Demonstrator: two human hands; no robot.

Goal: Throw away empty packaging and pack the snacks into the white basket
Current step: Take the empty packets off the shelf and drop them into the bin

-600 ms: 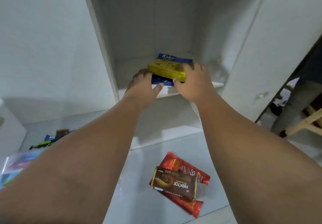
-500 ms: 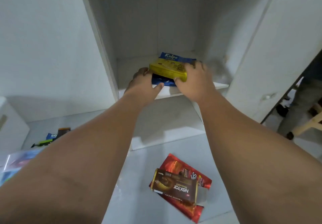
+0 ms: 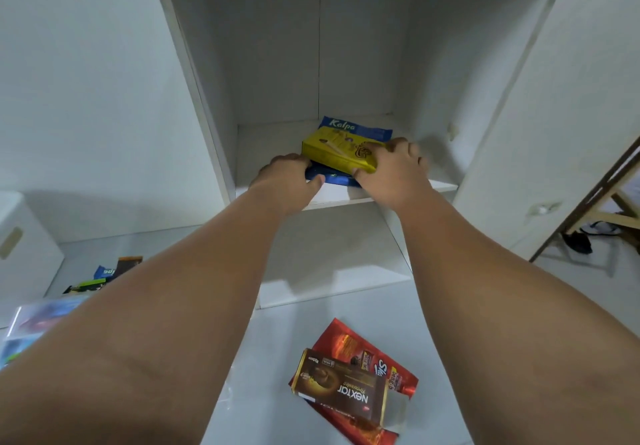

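Both arms reach into a white cabinet. On its shelf (image 3: 346, 197) a yellow snack box (image 3: 337, 153) lies on top of a blue Kalpa packet (image 3: 356, 127). My right hand (image 3: 391, 171) grips the yellow box at its right end, thumb on the front edge and fingers over the top. My left hand (image 3: 287, 181) holds the blue packet's near left end beneath the box. On the floor below lie a brown Nextar box (image 3: 341, 387) and a red packet (image 3: 367, 351) under it.
The open cabinet door (image 3: 554, 115) stands at the right. A white box with a handle slot (image 3: 24, 243) sits at the far left, several small wrappers (image 3: 104, 275) and a clear bag (image 3: 38, 323) beside it. Wooden furniture legs (image 3: 616, 209) show at the right edge.
Both hands stay on the stacked packets on the shelf; the stack has shifted slightly. My view has tilted, so the person at the right edge is out of sight.
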